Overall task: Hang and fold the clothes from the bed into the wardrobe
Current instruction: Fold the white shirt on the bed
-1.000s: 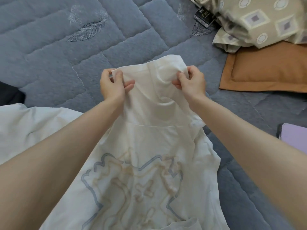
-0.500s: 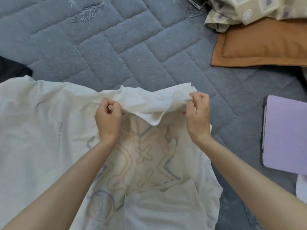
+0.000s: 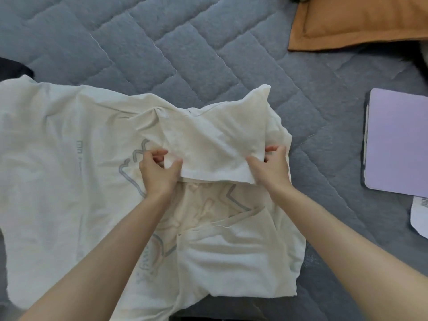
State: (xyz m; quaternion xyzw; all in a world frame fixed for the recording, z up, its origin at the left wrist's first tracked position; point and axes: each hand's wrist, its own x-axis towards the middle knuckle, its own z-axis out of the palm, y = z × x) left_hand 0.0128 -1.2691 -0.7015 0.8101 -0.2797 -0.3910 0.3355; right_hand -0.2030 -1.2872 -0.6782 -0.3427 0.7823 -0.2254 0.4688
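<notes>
Spread flat across the grey quilted bedcover (image 3: 185, 54) lies a cream T-shirt (image 3: 64, 186), filling the lower left and middle of the head view, its left side smoothed out wide and its right side folded in on itself. A flap of the shirt (image 3: 215, 144) is doubled back over the shirt's middle, with its hem edge running straight between the two hands. The left hand (image 3: 159, 172) pinches the left corner of that hem, thumb on top of the cloth and fingers curled beneath it. The right hand (image 3: 271, 167) pinches the right corner in the same way, thumb laid over the fabric and fingers tucked behind the edge. Both bare forearms reach in from the bottom of the view and cross above the shirt's lower half. A printed outline graphic (image 3: 133, 169) in grey and pale tan shows on the shirt, partly covered by the flap and by another folded panel (image 3: 236, 262) nearer the person. Right of the shirt, apart from it, a lilac flat case (image 3: 398, 140) lies on the bedcover, with a white slip of paper (image 3: 420, 216) just below it. Beyond the shirt to the upper right sits an orange pillow (image 3: 359, 17). Just past the shirt's far left corner a dark item (image 3: 14, 68) shows at the frame edge; what it is cannot be told.
</notes>
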